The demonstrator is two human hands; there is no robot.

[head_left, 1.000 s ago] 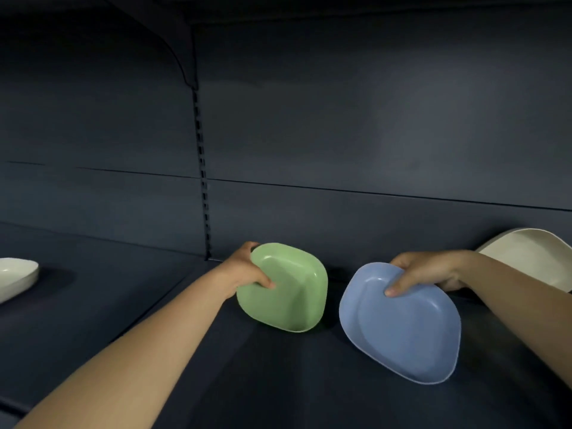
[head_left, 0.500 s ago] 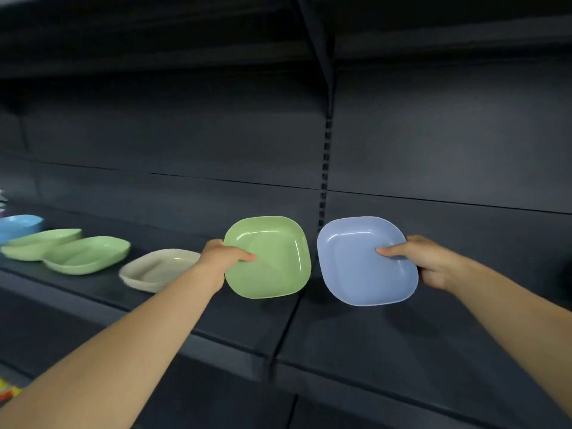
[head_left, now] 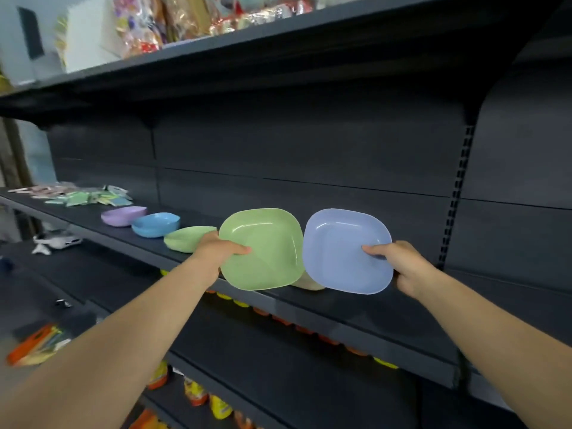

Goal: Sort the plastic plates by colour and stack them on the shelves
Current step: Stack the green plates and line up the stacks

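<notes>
My left hand (head_left: pixel 218 247) grips a green plate (head_left: pixel 266 249) by its left rim, held upright above the dark shelf (head_left: pixel 356 314). My right hand (head_left: pixel 399 263) pinches a periwinkle-blue plate (head_left: pixel 340 249) at its right rim, just right of the green one. On the shelf to the left lie another green plate (head_left: pixel 185 238), a bright blue plate (head_left: pixel 156 223) and a purple plate (head_left: pixel 122 215). A cream plate (head_left: pixel 306 283) peeks out below and behind the two held plates.
Small pastel packets (head_left: pixel 83 196) lie at the shelf's far left. The upper shelf (head_left: pixel 216 48) carries wrapped goods. Lower shelves hold orange and yellow packets (head_left: pixel 198 394). A slotted upright (head_left: pixel 458 193) divides the back panel at right.
The view has swung left and back, bringing more shelf and the row of plates into sight. Both hands keep their plates, carried leftward along the shelf.
</notes>
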